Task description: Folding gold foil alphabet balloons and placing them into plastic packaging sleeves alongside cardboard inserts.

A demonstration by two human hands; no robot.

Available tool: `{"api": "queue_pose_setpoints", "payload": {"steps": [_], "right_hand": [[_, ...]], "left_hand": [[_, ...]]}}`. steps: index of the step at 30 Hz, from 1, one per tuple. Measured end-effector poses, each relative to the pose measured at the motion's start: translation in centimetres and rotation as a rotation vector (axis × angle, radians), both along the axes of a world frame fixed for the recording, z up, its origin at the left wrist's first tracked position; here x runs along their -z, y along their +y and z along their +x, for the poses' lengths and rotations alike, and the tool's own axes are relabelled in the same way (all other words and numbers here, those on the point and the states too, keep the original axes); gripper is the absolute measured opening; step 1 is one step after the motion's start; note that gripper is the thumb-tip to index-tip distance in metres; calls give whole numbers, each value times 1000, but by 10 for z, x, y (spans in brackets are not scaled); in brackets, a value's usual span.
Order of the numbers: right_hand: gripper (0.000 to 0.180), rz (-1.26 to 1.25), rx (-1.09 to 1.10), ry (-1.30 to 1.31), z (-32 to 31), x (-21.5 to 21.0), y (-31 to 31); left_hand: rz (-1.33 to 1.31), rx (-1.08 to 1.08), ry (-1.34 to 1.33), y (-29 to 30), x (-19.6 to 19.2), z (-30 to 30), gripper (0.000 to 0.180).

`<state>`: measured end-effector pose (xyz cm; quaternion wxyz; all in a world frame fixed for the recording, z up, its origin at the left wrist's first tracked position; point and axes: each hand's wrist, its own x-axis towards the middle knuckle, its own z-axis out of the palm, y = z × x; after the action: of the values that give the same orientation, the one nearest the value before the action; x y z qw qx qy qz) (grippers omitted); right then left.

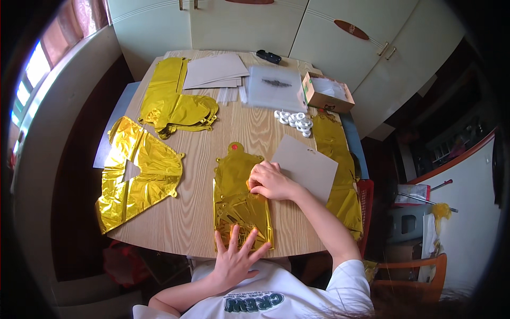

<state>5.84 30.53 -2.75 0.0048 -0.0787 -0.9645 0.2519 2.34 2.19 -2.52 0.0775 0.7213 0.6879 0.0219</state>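
A flat gold foil balloon lies on the wooden table in front of me. My left hand rests at its near end, palm down, with the fingers spread on the foil. My right hand is curled on the balloon's right edge near the middle, fingertips pinching the foil. A grey card sheet lies just right of that hand, partly under my wrist.
More gold foil balloons lie at the left, far left and right edge. A stack of grey card, a clear plastic bag, a small open cardboard box and several white rolls sit at the far side.
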Motion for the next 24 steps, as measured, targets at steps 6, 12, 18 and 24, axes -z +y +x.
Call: {"api": "queue_pose_setpoints", "payload": {"steps": [6, 12, 18, 24], "right_hand": [[15, 72, -11, 86, 2, 8, -3], [17, 216, 120, 388, 13, 10, -15], [11, 310, -35, 450, 71, -19, -84], [26, 206, -3, 335, 107, -4, -111]], "left_hand": [[-11, 39, -7, 2, 0, -3, 99], [-23, 44, 22, 4, -4, -3, 98], [-19, 16, 13, 3, -6, -3, 95], [-23, 13, 21, 2, -3, -3, 96]]}}
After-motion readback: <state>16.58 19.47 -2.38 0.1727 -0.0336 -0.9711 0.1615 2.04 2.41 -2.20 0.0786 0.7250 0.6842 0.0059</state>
